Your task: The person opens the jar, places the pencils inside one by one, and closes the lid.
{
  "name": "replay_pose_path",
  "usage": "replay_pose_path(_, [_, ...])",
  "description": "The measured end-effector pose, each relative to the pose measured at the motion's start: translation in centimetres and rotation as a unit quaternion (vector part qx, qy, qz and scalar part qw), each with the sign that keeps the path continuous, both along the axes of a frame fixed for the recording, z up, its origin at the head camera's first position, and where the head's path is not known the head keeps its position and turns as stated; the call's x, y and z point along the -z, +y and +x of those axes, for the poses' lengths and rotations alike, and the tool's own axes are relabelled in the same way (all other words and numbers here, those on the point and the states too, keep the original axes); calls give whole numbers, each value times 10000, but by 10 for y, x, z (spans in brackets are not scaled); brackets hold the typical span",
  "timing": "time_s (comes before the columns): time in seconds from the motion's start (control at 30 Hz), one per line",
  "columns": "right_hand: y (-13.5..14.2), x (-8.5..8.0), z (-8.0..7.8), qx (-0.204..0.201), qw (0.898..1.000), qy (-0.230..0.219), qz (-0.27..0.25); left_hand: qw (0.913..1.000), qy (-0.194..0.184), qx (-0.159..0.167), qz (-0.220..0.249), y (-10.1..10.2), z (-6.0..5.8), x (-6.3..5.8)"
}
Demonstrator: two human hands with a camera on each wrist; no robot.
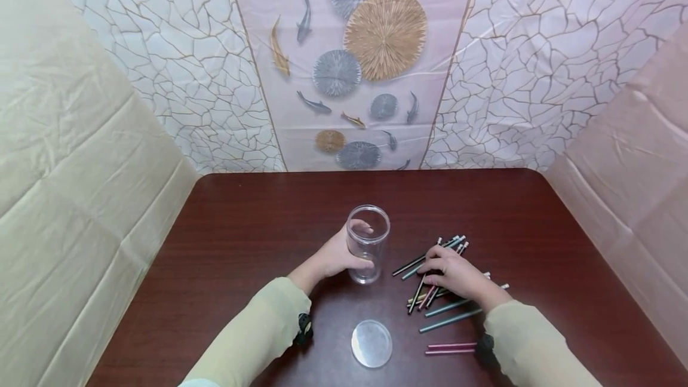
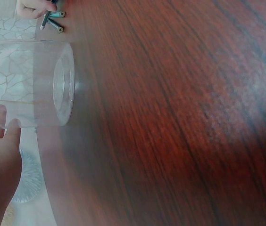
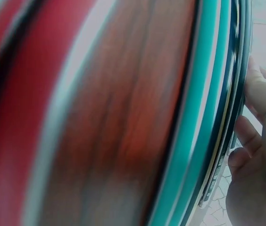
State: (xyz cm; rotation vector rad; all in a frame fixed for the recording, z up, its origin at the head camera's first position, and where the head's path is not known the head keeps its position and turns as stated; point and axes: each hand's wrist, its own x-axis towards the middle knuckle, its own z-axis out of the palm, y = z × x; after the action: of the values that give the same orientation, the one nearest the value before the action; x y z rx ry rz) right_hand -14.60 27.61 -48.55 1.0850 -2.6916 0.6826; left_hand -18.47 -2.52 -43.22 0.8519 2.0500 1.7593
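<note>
A clear plastic cylinder stands upright on the table, left of a loose pile of pencils. My left hand grips it from the left side, thumb across the front and fingers behind. Nothing shows inside the cylinder. Over the pile, my right hand has its fingers bent down and pinches a dark pencil, partly hidden by those fingers. The pencils are black, teal, pink and yellowish, several with white ends. In the right wrist view, teal pencils lie beside the curled right hand.
A round clear lid lies flat in front of the cylinder. Two pink pencils lie apart at the front right, near the right wrist. The dark wooden table meets a patterned cloth wall at the back and cloth walls at both sides.
</note>
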Motion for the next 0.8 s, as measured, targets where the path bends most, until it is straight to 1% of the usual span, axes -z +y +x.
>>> replay_pose_path(0.1, [0,-1,-2,-107,9999,-91,94,10000,12,-27,-22,0,1,-1])
replay_pose_path(0.23, [-1,-1,-5,-304,9995,-119,33,10000,-26,-31,-58,0,2,-2])
replay_pose_path(0.33, [-3,1,-4,-222,9997,-75,-30,9998,-58,11,-171,1,1,-1])
replay_pose_path(0.43, [-5,-1,-2,20,9999,81,-95,9997,-87,44,-230,1,2,-1])
replay_pose_path(0.5, [-6,-8,-2,124,9994,260,-202,9998,-114,40,-142,1,2,-1])
replay_pose_path(0.63, [-9,-29,-3,389,9959,635,-505,9998,-175,22,47,1,3,-1])
replay_pose_path(0.7, [-10,-41,-3,645,9931,720,-665,9998,-184,15,61,0,3,-1])
replay_pose_path(0.8, [-13,-55,-2,923,9877,849,-934,9999,-163,16,-10,0,4,-2])
